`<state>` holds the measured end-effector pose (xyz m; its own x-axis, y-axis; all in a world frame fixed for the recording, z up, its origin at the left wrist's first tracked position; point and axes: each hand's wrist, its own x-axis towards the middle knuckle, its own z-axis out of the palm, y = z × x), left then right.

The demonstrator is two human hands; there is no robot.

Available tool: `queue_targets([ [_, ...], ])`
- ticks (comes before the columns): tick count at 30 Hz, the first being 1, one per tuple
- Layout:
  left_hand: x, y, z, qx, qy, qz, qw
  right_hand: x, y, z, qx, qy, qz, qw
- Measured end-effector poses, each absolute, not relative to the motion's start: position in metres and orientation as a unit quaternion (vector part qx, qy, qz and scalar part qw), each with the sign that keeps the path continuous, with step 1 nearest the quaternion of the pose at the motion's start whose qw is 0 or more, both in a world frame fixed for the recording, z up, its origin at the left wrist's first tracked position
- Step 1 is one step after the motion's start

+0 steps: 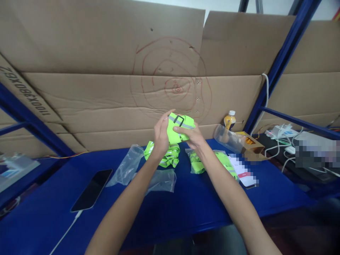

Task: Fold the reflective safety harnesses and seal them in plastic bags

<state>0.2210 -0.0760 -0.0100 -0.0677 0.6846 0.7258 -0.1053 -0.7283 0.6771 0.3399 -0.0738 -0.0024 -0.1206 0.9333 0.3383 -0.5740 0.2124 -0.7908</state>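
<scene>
Between both hands, raised above the blue table, is a folded neon-yellow reflective vest [173, 136] with a grey stripe and a black buckle. My left hand [160, 134] presses along its left side, fingers closed against it. From the right, my right hand [195, 136] grips it with the thumb across the front. Below lies a bunched pile of neon-yellow reflective straps [171, 156], partly hidden by my left forearm. Right of that, more neon-yellow items sit in a clear bag [196, 165], partly behind my right forearm.
Empty clear plastic bags [129, 164] lie on the blue table [183, 209]. A phone [92, 189] with a white cable is at left, another phone [248, 180] at right. A bottle [230, 120] and an open cardboard box [253, 143] stand back right. Cardboard [106, 92] walls the rear.
</scene>
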Motion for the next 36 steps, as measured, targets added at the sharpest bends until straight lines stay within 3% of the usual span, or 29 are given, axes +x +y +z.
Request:
queue_targets([
  [5,0.199,-0.115,-0.031,0.677,0.306,0.651,0.157,0.363,-0.084,-0.023,-0.224,-0.410,0.572,0.674],
  [7,0.171,-0.144,-0.039,0.773,0.328,0.536,0.088,0.381,-0.090,-0.034,-0.247,-0.391,0.553,0.693],
  [10,0.123,-0.180,-0.054,0.907,0.357,0.222,0.018,0.409,-0.097,-0.053,-0.293,-0.385,0.534,0.694],
  [14,0.098,-0.187,-0.083,0.915,0.396,0.077,0.000,0.427,-0.099,-0.071,-0.323,-0.405,0.534,0.668],
  [19,0.126,-0.165,-0.100,0.897,0.384,0.218,-0.018,0.421,-0.110,-0.073,-0.324,-0.424,0.527,0.662],
  [23,0.140,-0.157,-0.096,0.816,0.389,0.402,-0.144,0.417,-0.125,-0.067,-0.293,-0.427,0.540,0.663],
  [27,0.144,-0.151,-0.101,0.782,0.336,0.468,-0.237,0.408,-0.136,-0.070,-0.287,-0.446,0.587,0.612],
  [31,0.146,-0.146,-0.112,0.778,0.296,0.521,-0.187,0.394,-0.145,-0.076,-0.280,-0.488,0.628,0.537],
  [36,0.140,-0.145,-0.119,0.811,0.280,0.500,-0.122,0.384,-0.151,-0.078,-0.274,-0.507,0.645,0.501],
])
